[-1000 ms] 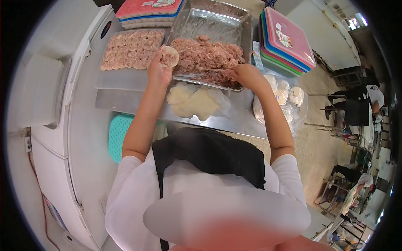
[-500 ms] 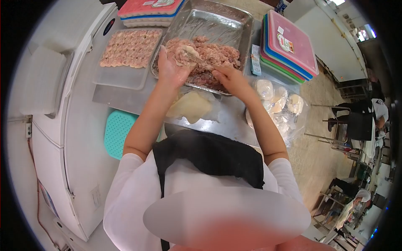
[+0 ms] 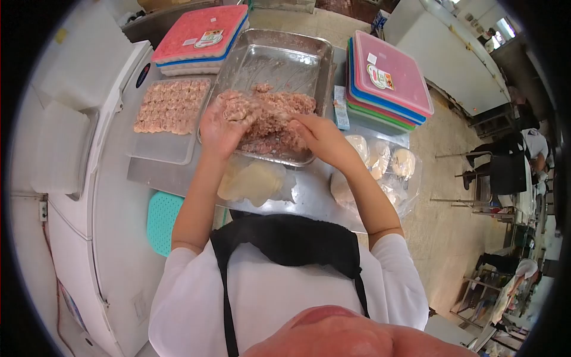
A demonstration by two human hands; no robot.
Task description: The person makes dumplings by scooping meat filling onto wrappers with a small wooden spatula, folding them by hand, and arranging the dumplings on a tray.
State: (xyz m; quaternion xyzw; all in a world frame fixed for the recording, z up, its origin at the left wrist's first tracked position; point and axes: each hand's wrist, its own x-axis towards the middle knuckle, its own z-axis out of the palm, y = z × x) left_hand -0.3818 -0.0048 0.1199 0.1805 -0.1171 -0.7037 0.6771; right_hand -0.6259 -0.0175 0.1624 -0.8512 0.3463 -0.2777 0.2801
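Note:
My left hand is cupped at the near left edge of a metal tray. In its fingers lies a dumpling wrapper with pink minced meat on it. The loose mound of minced meat fills the near half of the tray. Over the mound's right side, my right hand is closed; whatever it grips is hidden or too small to name. Pale round dumpling wrappers lie on the metal table in front of the tray. Rows of filled dumplings sit on a translucent plastic tray to the left.
Stacked containers with a red lid stand back left. Several coloured trays are piled at right, beside a small packet. A plastic bag of round wrapper packs lies at the table's right edge. A turquoise perforated basket is below left.
The head view has shifted, so the table sits lower and further left in it. My left hand has tilted the filled wrapper, and my right hand remains over the meat.

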